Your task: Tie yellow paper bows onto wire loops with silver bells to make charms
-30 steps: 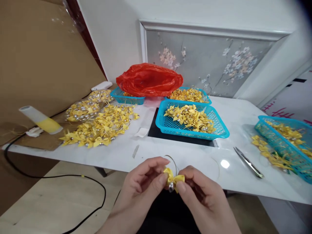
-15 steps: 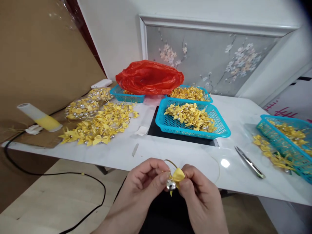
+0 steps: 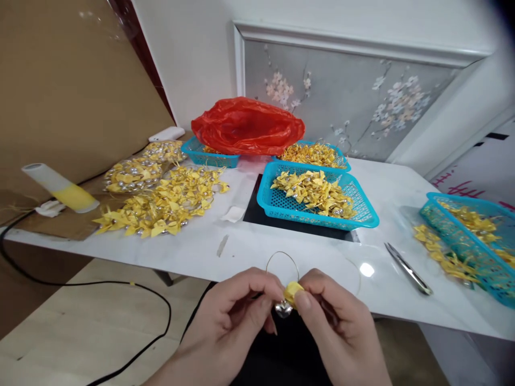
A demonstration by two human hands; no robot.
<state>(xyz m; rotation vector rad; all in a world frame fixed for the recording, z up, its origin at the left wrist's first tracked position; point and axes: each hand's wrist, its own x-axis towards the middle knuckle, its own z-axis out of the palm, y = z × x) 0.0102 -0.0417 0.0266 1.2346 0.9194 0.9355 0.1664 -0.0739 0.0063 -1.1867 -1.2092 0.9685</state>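
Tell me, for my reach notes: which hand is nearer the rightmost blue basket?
Right: the right hand is left of the blue basket, nearer the camera; the left hand is farther left.

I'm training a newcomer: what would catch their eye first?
Probably the gaping red plastic bag at the back of the white table. Then the blue basket of yellow ornaments, mid-table. In the foreground, the right hand pinches a yellow piece beside a silver bauble.
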